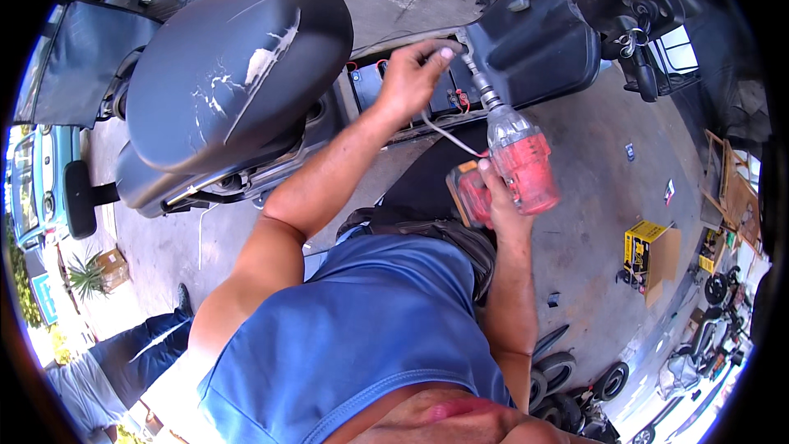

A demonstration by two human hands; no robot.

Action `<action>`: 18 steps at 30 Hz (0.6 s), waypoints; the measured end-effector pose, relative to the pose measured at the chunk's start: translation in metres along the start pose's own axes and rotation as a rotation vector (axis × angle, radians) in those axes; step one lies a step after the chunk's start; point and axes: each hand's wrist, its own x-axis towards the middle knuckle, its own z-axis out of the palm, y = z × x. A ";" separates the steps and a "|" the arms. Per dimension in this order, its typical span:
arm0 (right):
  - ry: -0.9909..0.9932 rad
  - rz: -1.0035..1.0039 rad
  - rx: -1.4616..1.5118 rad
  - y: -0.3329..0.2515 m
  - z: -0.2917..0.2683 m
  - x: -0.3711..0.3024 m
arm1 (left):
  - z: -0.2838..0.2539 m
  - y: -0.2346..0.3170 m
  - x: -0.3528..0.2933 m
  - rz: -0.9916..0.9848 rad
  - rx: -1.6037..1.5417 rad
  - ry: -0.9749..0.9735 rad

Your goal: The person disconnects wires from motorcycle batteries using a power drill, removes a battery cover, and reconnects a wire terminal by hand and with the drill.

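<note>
Cordless drill, red translucent body, gripped in right hand, fingers wrapped round the handle. Long bit extension runs up from the chuck to the edge of the scooter's open battery bay. Left hand closed at the bit tip, fingertips pinching there; whether it holds a screw I cannot tell. Black padded seat tipped up, vinyl scuffed white and torn in streaks. Bay cover is already off: batteries, red and black wires exposed. Judging by this, fastening work at the bay rim is mid-way, panel not refitted. Dark glossy plastic fairing beside the bay. Concrete floor, oil-stained; yellow cardboard box lies well apart.
</note>
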 end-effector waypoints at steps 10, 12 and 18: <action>-0.097 -0.009 -0.173 -0.051 0.016 0.020 | -0.057 -0.004 0.050 0.032 0.441 -0.185; -0.076 -0.005 -0.177 -0.055 0.022 0.025 | -0.062 -0.001 0.049 0.017 0.464 -0.192; -0.046 -0.133 -0.169 -0.054 0.030 0.039 | -0.065 0.003 0.047 0.081 0.366 -0.176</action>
